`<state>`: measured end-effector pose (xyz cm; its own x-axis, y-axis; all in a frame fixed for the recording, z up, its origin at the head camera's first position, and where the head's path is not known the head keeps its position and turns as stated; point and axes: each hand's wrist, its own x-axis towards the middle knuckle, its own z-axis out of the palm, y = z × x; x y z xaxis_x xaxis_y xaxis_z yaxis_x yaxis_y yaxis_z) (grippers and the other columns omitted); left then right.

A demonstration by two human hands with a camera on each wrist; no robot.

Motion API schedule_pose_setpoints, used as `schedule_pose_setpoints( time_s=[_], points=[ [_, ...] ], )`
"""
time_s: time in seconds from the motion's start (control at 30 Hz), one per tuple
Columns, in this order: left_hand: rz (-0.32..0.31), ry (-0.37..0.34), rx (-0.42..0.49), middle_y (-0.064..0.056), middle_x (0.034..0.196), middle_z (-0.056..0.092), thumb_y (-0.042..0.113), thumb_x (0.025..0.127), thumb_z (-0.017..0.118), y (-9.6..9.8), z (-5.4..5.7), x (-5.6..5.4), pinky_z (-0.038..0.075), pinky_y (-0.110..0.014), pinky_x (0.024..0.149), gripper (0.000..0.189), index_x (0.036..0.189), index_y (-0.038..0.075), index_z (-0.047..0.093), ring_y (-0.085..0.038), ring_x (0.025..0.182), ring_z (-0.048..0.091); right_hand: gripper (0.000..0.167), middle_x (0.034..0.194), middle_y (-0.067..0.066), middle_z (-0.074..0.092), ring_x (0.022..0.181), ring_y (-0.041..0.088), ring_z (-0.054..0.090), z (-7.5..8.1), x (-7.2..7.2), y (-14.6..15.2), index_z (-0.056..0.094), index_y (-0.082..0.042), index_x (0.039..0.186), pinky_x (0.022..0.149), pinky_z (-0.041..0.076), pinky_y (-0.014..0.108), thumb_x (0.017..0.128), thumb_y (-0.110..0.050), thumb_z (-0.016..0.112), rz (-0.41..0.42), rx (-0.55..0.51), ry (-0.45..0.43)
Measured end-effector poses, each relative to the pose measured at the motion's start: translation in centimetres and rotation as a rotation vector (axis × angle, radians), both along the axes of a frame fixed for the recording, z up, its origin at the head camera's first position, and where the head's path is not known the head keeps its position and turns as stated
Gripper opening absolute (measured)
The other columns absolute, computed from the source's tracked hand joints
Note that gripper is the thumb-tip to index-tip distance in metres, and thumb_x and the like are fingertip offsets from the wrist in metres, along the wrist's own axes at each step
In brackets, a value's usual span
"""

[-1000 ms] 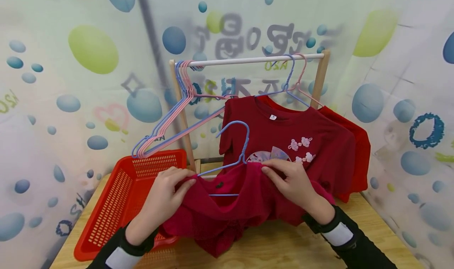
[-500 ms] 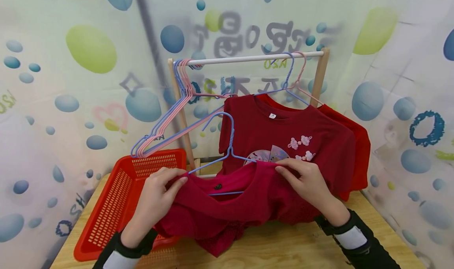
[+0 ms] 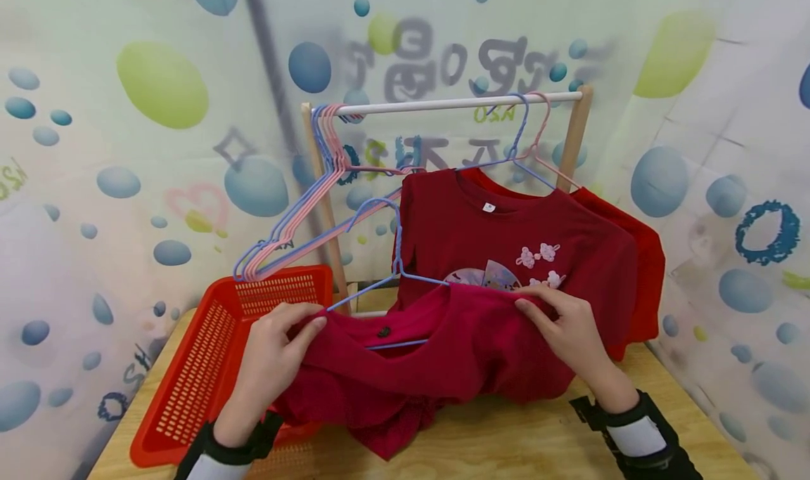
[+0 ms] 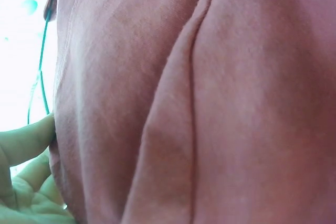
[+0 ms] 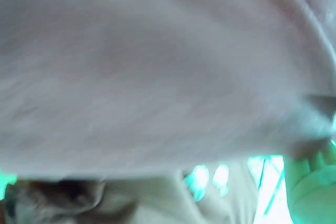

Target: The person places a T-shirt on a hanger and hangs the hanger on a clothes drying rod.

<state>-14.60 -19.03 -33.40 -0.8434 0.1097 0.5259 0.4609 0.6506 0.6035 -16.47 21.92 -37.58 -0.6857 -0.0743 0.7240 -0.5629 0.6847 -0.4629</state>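
A crimson shirt hangs between both hands, with a blue hanger inside its neck opening. The hanger's hook and upper arms stick up above the collar; its lower bar shows through the neckline. My left hand pinches the shirt's left shoulder near the collar, thumb in front. On the other shoulder, my right hand pinches the cloth between thumb and fingers. Cloth fills most of the left wrist view, with the left hand at its edge. The right hand shows at the lower right of the right wrist view.
Behind stands a rack with a white rail. Pink and blue hangers crowd its left end. A dark red shirt and a brighter red garment hang at the right. A red basket sits left on the wooden table.
The right hand has moved right along the shirt's shoulder and the left hand slightly left, spreading the collar. The hanger has shifted left and straightened, its right arm now under the cloth.
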Motion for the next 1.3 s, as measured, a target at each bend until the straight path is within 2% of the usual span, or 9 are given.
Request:
schedule_pose_setpoints(
  time_s=[0.1, 0.2, 0.37, 0.53, 0.73, 1.07, 1.2, 1.3],
  points=[
    [0.017, -0.001, 0.008, -0.006, 0.094, 0.077, 0.006, 0.093, 0.076, -0.2, 0.0, 0.1, 0.049, -0.024, 0.064, 0.013, 0.106, 0.006, 0.080, -0.014, 0.079, 0.060, 0.021, 0.086, 0.005, 0.076, 0.072, -0.005, 0.056, -0.2, 0.2, 0.9, 0.078, -0.008, 0.105, 0.068, 0.045, 0.008, 0.086, 0.002, 0.079, -0.033, -0.022, -0.013],
    [0.028, 0.006, 0.014, -0.006, 0.094, 0.077, 0.006, 0.093, 0.076, -0.4, -0.1, 0.2, 0.050, -0.024, 0.065, 0.013, 0.106, 0.007, 0.080, -0.015, 0.080, 0.062, 0.022, 0.083, -0.001, 0.074, 0.068, -0.004, 0.055, -0.3, 0.4, 1.6, 0.078, -0.009, 0.105, 0.065, 0.045, 0.009, 0.086, 0.002, 0.080, -0.051, -0.039, -0.019],
    [0.037, -0.003, 0.022, -0.006, 0.094, 0.077, 0.007, 0.093, 0.076, -0.6, -0.2, 0.2, 0.050, -0.024, 0.065, 0.013, 0.106, 0.007, 0.081, -0.015, 0.080, 0.061, 0.023, 0.086, -0.008, 0.075, 0.070, -0.007, 0.058, -0.4, 0.8, 2.2, 0.078, -0.007, 0.102, 0.069, 0.047, 0.006, 0.084, 0.006, 0.081, -0.074, -0.050, -0.031],
    [0.050, -0.045, 0.028, -0.006, 0.097, 0.078, 0.009, 0.095, 0.075, -0.7, -0.3, 0.3, 0.050, -0.025, 0.068, 0.013, 0.107, 0.008, 0.081, -0.017, 0.083, 0.063, 0.023, 0.086, -0.015, 0.074, 0.073, -0.011, 0.059, -0.6, 1.0, 2.7, 0.079, -0.007, 0.098, 0.071, 0.047, 0.005, 0.081, 0.009, 0.082, -0.078, -0.070, -0.017],
    [0.062, -0.072, 0.044, -0.006, 0.098, 0.077, 0.010, 0.096, 0.074, -0.8, -0.3, 0.4, 0.050, -0.025, 0.070, 0.013, 0.107, 0.008, 0.081, -0.018, 0.085, 0.064, 0.021, 0.088, -0.019, 0.072, 0.077, -0.013, 0.057, -1.1, 1.0, 3.6, 0.080, -0.006, 0.097, 0.071, 0.047, 0.004, 0.081, 0.008, 0.082, -0.101, -0.098, -0.027],
    [0.089, -0.045, 0.078, -0.005, 0.094, 0.077, 0.008, 0.095, 0.075, -0.7, -0.8, 0.5, 0.045, -0.024, 0.065, 0.012, 0.105, 0.009, 0.081, -0.008, 0.077, 0.054, 0.015, 0.086, -0.016, 0.073, 0.078, -0.017, 0.056, -1.5, 1.8, 4.8, 0.080, -0.007, 0.097, 0.069, 0.046, 0.004, 0.085, 0.001, 0.082, -0.184, -0.080, -0.120],
    [0.083, -0.025, 0.084, -0.004, 0.092, 0.077, 0.008, 0.094, 0.076, -0.6, -0.9, 0.5, 0.044, -0.024, 0.063, 0.012, 0.105, 0.008, 0.081, -0.007, 0.076, 0.053, 0.011, 0.085, 0.000, 0.078, 0.076, -0.014, 0.055, -1.5, 1.9, 5.2, 0.080, -0.007, 0.099, 0.065, 0.047, 0.006, 0.088, -0.003, 0.080, -0.192, -0.058, -0.176],
    [0.070, -0.011, 0.083, -0.005, 0.093, 0.077, 0.008, 0.093, 0.076, -0.6, -1.0, 0.4, 0.045, -0.024, 0.064, 0.013, 0.105, 0.008, 0.081, -0.007, 0.076, 0.055, 0.010, 0.087, 0.011, 0.077, 0.071, -0.004, 0.057, -1.2, 1.8, 5.1, 0.079, -0.006, 0.101, 0.061, 0.049, 0.011, 0.091, -0.007, 0.079, -0.197, 0.010, -0.255]
  ],
)
